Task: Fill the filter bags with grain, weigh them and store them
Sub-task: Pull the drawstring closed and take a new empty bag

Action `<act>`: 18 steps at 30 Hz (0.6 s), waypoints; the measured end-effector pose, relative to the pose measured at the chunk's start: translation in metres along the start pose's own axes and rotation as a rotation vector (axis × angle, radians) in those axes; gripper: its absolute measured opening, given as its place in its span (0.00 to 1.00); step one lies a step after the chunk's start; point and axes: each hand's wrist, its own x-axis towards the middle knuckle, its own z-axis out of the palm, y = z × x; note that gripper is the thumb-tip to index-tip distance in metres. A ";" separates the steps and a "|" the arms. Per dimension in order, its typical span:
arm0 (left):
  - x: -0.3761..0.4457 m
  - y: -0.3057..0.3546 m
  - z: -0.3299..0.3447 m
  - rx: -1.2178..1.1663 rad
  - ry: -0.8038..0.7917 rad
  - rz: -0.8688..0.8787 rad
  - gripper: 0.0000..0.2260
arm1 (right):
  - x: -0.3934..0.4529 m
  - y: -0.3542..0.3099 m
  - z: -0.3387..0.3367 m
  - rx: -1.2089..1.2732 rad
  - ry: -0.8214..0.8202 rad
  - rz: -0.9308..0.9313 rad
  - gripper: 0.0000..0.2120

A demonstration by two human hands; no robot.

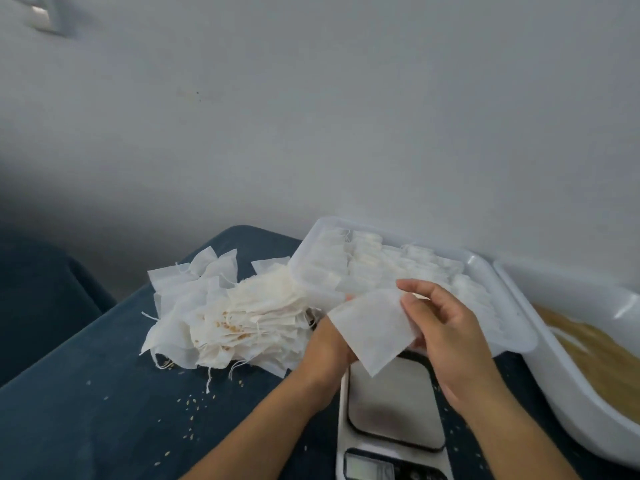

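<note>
Both hands are holding one empty filter bag above the far end of the digital scale. The right hand is pinching the bag's upper right edge; the left hand is gripping it from beneath, fingers mostly hidden. Left: a pile of empty bags. Far: a white tray containing filled bags. Right: a tub holding grain

Filter bag: plain white. Heap of empty bags: white to cream, flecked with tan grains. Tray: translucent white. Tablecloth: dark blue. Scale: white body, silver-grey platform with black edging. Grain in tub: golden-brown.
</note>
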 end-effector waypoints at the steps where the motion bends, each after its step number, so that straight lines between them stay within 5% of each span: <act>1: 0.000 0.001 -0.001 -0.055 -0.030 -0.047 0.22 | -0.003 0.007 -0.010 -0.037 0.028 -0.015 0.11; 3: 0.000 0.007 0.001 -0.122 -0.067 -0.147 0.29 | -0.010 0.021 -0.026 -0.089 0.064 -0.032 0.12; 5: 0.000 0.002 0.002 -0.034 -0.089 -0.127 0.25 | -0.015 0.032 -0.034 -0.154 0.071 -0.052 0.11; 8: -0.004 -0.003 0.005 0.201 -0.122 -0.001 0.14 | -0.021 0.042 -0.039 -0.212 0.028 -0.086 0.09; 13: -0.001 -0.013 0.001 0.445 0.002 0.310 0.08 | -0.023 0.049 -0.043 -0.089 0.021 -0.085 0.08; 18: 0.001 -0.012 0.000 0.551 0.053 0.417 0.08 | -0.020 0.053 -0.045 -0.084 0.040 -0.091 0.08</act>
